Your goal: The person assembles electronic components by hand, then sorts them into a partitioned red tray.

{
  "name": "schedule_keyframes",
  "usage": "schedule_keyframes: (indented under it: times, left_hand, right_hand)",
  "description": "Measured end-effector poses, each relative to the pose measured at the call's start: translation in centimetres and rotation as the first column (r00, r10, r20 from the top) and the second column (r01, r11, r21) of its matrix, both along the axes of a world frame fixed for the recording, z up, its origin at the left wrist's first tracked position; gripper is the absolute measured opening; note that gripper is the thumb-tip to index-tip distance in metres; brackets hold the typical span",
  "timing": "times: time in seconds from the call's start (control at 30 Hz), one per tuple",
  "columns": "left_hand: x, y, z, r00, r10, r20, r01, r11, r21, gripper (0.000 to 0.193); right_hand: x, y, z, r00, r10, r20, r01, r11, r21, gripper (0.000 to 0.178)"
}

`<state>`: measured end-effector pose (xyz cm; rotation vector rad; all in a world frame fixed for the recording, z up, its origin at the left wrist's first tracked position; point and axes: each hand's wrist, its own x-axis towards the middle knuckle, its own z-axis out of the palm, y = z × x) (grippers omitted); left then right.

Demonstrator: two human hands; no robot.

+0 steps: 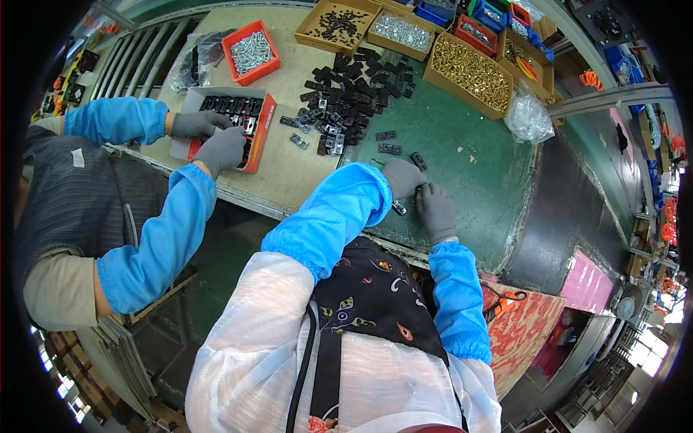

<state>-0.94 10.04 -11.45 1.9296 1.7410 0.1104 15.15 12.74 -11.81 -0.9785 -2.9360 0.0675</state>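
My left hand [402, 179], in a grey glove, is closed at the near edge of the green work surface, its fingertips meeting those of my right hand. My right hand [436, 211], gloved the same way, is closed too. A small dark bit shows between the fingertips, too hidden to name. Just beyond my left hand lies a small black rectangular part [418, 161]. Two similar black parts, one [390, 149] nearer and another [386, 136] farther, lie beside it. Below my fingers sits a metal-faced small part [398, 208]. A large heap of black parts [354, 97] spreads out ahead to the left.
At the left, a co-worker's gloved hands [220, 150] work over a box of black parts [265, 133]. A red bin of screws [250, 52] stands beyond. Along the back are a cardboard tray of brass-coloured fasteners [469, 72], other trays and a clear plastic bag [529, 117].
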Motion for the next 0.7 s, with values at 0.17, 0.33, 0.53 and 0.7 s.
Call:
schedule_keyframes:
  times: [0.17, 0.33, 0.53, 0.7]
  left_hand:
    - [-0.8, -0.9, -1.2, 0.995, 0.064, 0.071, -0.072, 0.99, 0.121, 0.02]
    - [-0.4, -0.9, -1.1, 0.996, 0.075, 0.048, -0.075, 0.997, 0.007, 0.021]
    - [1.1, -1.1, -0.6, 0.997, 0.059, 0.046, -0.058, 0.998, -0.009, 0.019]
    - [0.2, -1.3, -0.2, 0.999, -0.003, 0.036, 0.003, 1.0, -0.015, 0.019]
  right_hand:
    - [-2.0, -0.6, 1.2, 0.989, -0.036, 0.144, 0.042, 0.998, -0.038, 0.02]
    - [-1.7, 0.3, 2.5, 0.94, -0.304, -0.157, 0.187, 0.841, -0.508, 0.022]
    - [0.0, 3.8, -0.4, 0.896, -0.443, -0.035, 0.235, 0.539, -0.809, 0.016]
    - [-0.7, 3.5, 0.1, 0.914, -0.405, 0.033, 0.256, 0.512, -0.82, 0.015]
